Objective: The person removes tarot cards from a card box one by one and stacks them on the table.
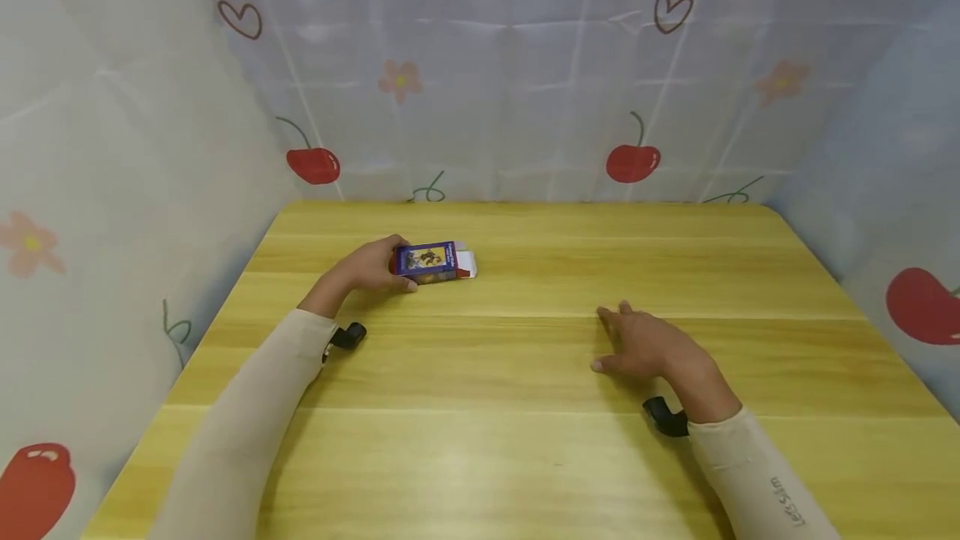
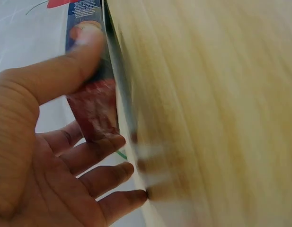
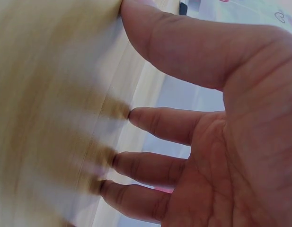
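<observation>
A small printed card box (image 1: 426,260), dark blue with a yellow picture panel, lies toward the back left of the table. Its right end has the white flap (image 1: 467,263) standing out. My left hand (image 1: 371,265) grips the other end, thumb along the near side and fingers around the far side. In the left wrist view the thumb presses the blue side of the box, and the red end (image 2: 96,106) shows between thumb and fingers. My right hand (image 1: 641,346) holds nothing; its spread fingertips (image 3: 138,116) touch down at the tabletop, right of the box.
The wood-grain table (image 1: 480,440) reaches back to a pale curtain (image 1: 510,90) printed with cherries, flowers and hearts. More of this sheeting hangs along both sides. A black wrist mount (image 1: 348,336) sits at the left cuff, another (image 1: 663,417) at the right.
</observation>
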Demonstrator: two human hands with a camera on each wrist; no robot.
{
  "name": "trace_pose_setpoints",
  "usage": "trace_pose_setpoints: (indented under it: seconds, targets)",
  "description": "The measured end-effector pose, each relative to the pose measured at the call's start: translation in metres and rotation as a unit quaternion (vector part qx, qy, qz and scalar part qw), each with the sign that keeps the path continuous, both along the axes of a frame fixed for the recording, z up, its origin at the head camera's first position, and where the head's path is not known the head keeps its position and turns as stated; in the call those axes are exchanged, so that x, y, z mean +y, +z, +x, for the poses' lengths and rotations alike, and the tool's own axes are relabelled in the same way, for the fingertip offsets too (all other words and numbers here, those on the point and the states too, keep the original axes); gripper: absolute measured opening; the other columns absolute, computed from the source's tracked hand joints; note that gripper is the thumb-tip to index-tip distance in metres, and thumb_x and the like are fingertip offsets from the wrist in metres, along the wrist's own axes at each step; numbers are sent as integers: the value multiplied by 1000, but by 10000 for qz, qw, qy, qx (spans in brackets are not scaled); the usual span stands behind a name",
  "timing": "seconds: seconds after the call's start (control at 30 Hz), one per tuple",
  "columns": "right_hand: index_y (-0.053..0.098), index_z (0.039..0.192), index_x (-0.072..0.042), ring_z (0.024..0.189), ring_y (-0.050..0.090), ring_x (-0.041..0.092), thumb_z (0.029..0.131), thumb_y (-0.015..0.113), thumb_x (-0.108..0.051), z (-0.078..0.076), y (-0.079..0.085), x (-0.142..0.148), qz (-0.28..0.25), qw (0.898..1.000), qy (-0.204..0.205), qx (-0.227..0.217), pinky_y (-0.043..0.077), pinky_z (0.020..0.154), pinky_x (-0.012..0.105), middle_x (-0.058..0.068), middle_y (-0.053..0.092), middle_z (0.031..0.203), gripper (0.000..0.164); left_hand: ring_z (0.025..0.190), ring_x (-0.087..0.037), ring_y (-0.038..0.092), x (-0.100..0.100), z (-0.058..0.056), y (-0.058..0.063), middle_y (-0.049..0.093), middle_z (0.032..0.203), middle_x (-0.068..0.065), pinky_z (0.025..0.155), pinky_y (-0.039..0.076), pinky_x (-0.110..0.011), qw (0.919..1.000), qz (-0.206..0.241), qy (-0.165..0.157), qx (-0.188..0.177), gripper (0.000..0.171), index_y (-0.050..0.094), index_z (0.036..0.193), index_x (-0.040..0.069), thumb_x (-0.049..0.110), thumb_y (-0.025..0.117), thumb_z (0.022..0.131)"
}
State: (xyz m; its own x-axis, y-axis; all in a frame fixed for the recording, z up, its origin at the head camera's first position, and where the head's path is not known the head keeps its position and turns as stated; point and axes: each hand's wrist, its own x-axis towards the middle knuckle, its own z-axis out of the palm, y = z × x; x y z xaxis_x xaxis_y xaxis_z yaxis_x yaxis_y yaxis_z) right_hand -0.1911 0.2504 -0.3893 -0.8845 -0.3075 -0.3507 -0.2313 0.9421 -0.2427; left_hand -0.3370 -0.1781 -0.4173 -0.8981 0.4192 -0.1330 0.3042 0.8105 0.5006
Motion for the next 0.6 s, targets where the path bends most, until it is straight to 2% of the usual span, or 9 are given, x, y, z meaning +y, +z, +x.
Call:
trace_pose_setpoints:
  seconds: [0.1, 0.23, 0.4, 0.6]
  targets:
    - [30, 151, 4, 137, 32, 56, 89, 69, -46, 1, 1, -1, -5, 10000, -18, -17, 36, 107, 63, 41, 20, 152, 89, 114, -31, 56, -1, 0, -1, 58, 130, -20, 104, 44, -49, 9996, 255, 124, 49, 83, 41, 143, 2, 41, 80, 81]
    - [30, 151, 4, 137, 33, 55, 89, 69, -45, 2, 1, -2, 1, 10000, -12, -17, 36, 107, 62, 41, 20, 152, 88, 123, -34, 54, -2, 1, 2, 54, 135, -20, 107, 43, -50, 9947, 976, 310, -8, 83, 41, 143, 2, 41, 80, 81]
    - [30, 151, 4, 136, 35, 54, 89, 69, -45, 1, 1, -3, 46, 10000, -4, 0, 37, 107, 62, 41, 20, 152, 88, 123, -35, 54, 4, 6, 16, 51, 136, -16, 106, 44, -49, 9833, 1757, 471, -43, 83, 41, 143, 4, 41, 81, 80]
    - [30, 151, 4, 136, 34, 55, 89, 69, -46, 0, 1, -4, 75, 10000, -56, -27, 37, 107, 62, 40, 20, 153, 88, 113, -31, 57, 14, 12, 33, 54, 131, -15, 100, 47, -44, 9745, 2225, 301, -6, 81, 41, 144, 6, 39, 80, 81]
